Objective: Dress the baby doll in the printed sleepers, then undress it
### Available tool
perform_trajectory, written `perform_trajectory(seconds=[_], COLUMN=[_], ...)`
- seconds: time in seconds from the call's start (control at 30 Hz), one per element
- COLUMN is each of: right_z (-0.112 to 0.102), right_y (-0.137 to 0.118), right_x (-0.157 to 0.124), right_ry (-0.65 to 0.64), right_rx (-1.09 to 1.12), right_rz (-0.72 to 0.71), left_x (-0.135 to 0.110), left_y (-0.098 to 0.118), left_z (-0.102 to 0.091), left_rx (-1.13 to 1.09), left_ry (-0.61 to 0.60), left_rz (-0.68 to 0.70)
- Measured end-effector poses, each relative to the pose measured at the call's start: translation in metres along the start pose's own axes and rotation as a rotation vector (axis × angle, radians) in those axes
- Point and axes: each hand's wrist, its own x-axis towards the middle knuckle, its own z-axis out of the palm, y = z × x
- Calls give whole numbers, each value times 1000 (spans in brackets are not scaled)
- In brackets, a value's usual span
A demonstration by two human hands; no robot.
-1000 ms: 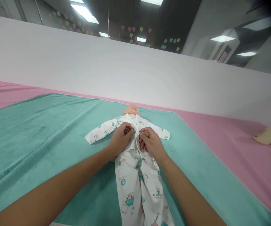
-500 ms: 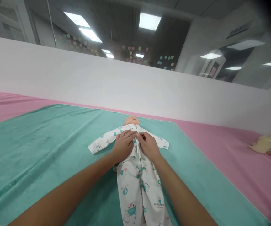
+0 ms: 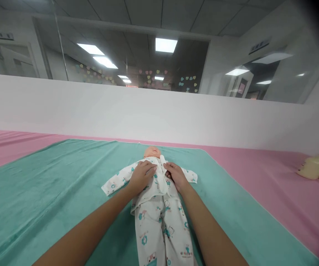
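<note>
A baby doll (image 3: 152,152) lies on its back on a teal blanket (image 3: 65,184), its head toward the wall. It wears a white printed jacket (image 3: 151,190) and matching trousers (image 3: 163,229), with both sleeves spread out. Flat on the jacket's chest, to the left of the front opening, rests my left hand (image 3: 143,176), fingers extended. My right hand (image 3: 176,175) pinches the jacket's front edge between thumb and fingers on the other side and lifts it a little. Part of the chest is hidden under my hands.
Pink cloth (image 3: 273,188) lies under and around the blanket. A second doll (image 3: 314,167) in a pale yellow garment is at the far right, partly cut off. Behind stands a low white wall (image 3: 120,114) with a reflecting glass pane (image 3: 143,55) above it.
My right hand has drawn the jacket's front edge up and to the right, away from my left hand. The gap between my hands is wider. The view has tilted upward.
</note>
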Motion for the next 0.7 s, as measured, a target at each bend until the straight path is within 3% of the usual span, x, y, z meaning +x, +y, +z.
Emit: perform_trajectory(seconds=[0.13,0.3,0.4,0.57,0.7], right_z=[1,1,1,1,1], right_y=[2,-1,-1,1,1], right_x=[1,3,4,5,4], right_ry=[1,-5,15,14,7], right_rx=[50,-60,-74,-61,-25], right_rz=[-71,-65,-62,-58,-48], left_x=[26,51,56,56,55], left_y=[7,12,12,10,14], left_z=[2,1,-4,-16,-14], left_rx=[117,92,-4,-264,-287], left_ry=[-6,-206,-255,-257,-258], left_rz=[-138,-180,-158,-243,-269])
